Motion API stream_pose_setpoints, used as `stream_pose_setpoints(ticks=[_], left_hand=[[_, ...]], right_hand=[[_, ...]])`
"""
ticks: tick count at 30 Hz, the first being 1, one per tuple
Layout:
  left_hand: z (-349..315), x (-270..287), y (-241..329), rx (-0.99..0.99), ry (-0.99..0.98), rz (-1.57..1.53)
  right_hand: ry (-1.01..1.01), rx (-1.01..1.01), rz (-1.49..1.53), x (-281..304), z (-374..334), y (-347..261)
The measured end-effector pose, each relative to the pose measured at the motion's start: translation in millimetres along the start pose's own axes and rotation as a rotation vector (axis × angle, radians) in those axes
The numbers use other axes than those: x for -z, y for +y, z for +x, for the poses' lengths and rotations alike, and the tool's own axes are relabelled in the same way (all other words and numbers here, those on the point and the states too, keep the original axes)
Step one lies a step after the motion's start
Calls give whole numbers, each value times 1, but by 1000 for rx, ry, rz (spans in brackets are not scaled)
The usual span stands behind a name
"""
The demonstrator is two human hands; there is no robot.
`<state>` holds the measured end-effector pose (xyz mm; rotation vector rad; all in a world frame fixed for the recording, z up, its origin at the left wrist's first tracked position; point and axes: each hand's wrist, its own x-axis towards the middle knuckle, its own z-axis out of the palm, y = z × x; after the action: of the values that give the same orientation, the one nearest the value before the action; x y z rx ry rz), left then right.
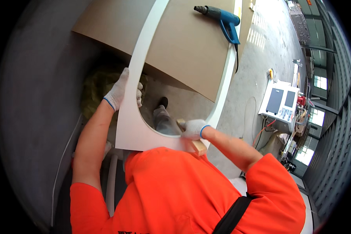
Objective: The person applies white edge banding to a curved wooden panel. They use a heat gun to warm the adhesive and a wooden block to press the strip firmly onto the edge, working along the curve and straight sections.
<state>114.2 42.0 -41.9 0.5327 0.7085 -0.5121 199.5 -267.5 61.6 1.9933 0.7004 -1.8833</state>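
A white panel [130, 132] with a large rounded cut-out lies in front of me, its near end close to my body. My left hand [117, 92], in a white knit glove, is wrapped round the panel's left side, with fingertips showing inside the opening. At the near right corner my right hand [194, 129], gloved as well, is closed over a wooden block [199, 147]. The block rests across the panel's near rim and is partly hidden by the hand; the hand is slightly blurred. Beyond the opening, a blue heat gun [222, 19] lies at the far right.
A brown board [187, 46] lies beneath the panel's far part. The heat gun's black cord [237, 58] hangs off the right edge. Yellowish plastic sheeting [93, 87] sits below on the left. Further right stands a white machine with a control panel [279, 101].
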Motion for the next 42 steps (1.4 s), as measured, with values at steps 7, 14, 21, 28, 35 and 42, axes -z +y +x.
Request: stream_pose_setpoints(ticks=[7, 14, 21, 28, 35, 42], left_hand=[[4, 1, -1, 27, 14, -34], [1, -5, 5, 9, -11, 3], [16, -7, 40, -128, -109, 1], [32, -10, 45, -135, -24, 187], [25, -17, 49, -78, 69, 170], [11, -22, 46, 10, -5, 70]], right_hand=[[184, 456, 995, -9, 44, -82], [146, -38, -96, -16, 3, 34], [555, 253, 994, -41, -59, 89], [462, 419, 1560, -98, -68, 70], [1139, 56, 668, -10, -33, 46], [1839, 87, 132, 70, -11, 7]])
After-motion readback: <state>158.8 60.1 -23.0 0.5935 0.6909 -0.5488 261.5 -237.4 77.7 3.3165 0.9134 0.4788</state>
